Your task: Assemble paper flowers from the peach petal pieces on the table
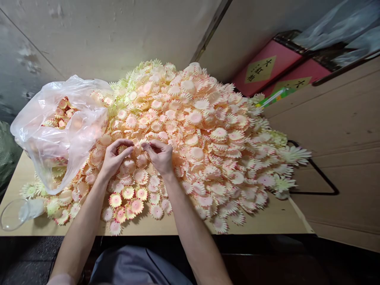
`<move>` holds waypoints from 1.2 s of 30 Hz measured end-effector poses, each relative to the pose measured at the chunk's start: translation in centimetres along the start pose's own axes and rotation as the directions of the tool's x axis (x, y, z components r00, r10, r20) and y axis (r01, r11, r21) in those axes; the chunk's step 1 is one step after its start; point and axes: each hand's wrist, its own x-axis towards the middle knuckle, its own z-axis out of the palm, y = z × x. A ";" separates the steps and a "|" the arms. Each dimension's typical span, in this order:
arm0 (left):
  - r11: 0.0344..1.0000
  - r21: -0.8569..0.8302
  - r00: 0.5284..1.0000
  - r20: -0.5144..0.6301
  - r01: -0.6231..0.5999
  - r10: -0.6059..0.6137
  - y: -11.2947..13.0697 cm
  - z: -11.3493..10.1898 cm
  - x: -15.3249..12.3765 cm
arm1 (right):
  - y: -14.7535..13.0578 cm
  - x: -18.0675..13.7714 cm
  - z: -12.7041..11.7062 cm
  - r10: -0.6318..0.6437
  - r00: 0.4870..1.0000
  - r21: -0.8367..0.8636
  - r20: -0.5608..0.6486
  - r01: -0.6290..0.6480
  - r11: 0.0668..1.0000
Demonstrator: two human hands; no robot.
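A large heap of artificial flower petal pieces (194,117), pale pink and cream with red-tipped edges, spreads over the table. My left hand (116,157) is over the near left part of the heap, thumb and forefinger curled close together; what lies between their tips is too small to make out. Just to its right, my right hand (161,157) pinches a small pale flower piece (144,141) by its edge. The fingertips of both hands are a short gap apart. Below them, several yellowish flower pieces with pink centres (128,192) lie near the table's front edge.
A translucent plastic bag (68,138) with more flower pieces stands at the left. A clear plastic cup (14,215) lies at the front left corner of the wooden table (184,228). Red boxes (267,65) and a cardboard sheet (335,130) border the right side.
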 end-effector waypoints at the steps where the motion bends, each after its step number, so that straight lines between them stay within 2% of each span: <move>1: 0.999 0.029 1.000 0.014 -0.013 0.012 0.1 0.0 0.0 | 0.0 -0.1 0.1 0.020 1.000 0.011 0.023 -0.021 1.000; 4: 0.998 0.053 0.998 0.043 -0.038 0.036 0.5 0.0 -0.1 | 0.1 -0.2 0.4 0.067 0.996 0.052 0.065 -0.070 0.996; 9: 0.996 0.072 0.997 0.057 -0.057 0.053 0.5 -0.1 0.0 | 0.3 -0.2 0.4 0.108 0.992 0.192 0.058 -0.118 0.974; 12: 0.994 0.078 0.991 0.117 -0.073 0.063 0.5 -0.1 0.0 | 0.3 -0.3 0.3 0.142 0.980 0.252 0.139 -0.174 0.952; 15: 0.992 0.091 0.983 0.171 -0.083 0.066 0.6 0.1 0.0 | 0.3 -0.4 0.4 0.173 0.958 0.234 0.229 -0.227 0.946; 17: 0.992 0.091 0.981 0.184 -0.085 0.067 0.6 0.2 -0.2 | 0.2 -0.4 0.5 0.162 0.961 0.204 0.226 -0.209 0.956; 19: 0.994 0.071 0.983 0.169 -0.086 0.073 0.6 0.2 -0.3 | 0.2 -0.3 0.5 0.133 0.972 0.188 0.192 -0.169 0.967; 21: 0.997 0.006 0.991 0.106 -0.079 0.078 0.3 0.0 -0.3 | 0.2 -0.1 0.4 0.108 0.987 0.192 0.122 -0.130 0.973; 23: 0.992 -0.103 0.997 0.021 -0.068 0.070 -0.1 -0.4 -0.3 | 0.3 0.3 -0.1 0.096 0.995 0.194 -0.036 -0.087 0.977; 25: 0.976 -0.200 0.995 -0.067 -0.083 0.070 -0.4 -0.7 -0.1 | 0.4 0.8 -0.7 0.087 0.972 0.188 -0.219 -0.045 0.981; 27: 0.964 -0.245 0.989 -0.126 -0.103 0.074 -0.4 -0.9 0.2 | 0.3 1.1 -1.2 0.088 0.948 0.191 -0.307 -0.029 0.981; 31: 0.959 -0.272 0.995 -0.077 -0.081 0.062 -0.2 -0.8 0.5 | -0.3 1.1 -1.1 0.133 0.972 0.258 -0.196 -0.079 0.963; 36: 0.958 -0.255 0.985 0.072 -0.133 0.156 -0.1 -0.6 0.2 | -0.9 0.6 -0.6 0.132 0.991 0.322 -0.007 -0.123 0.939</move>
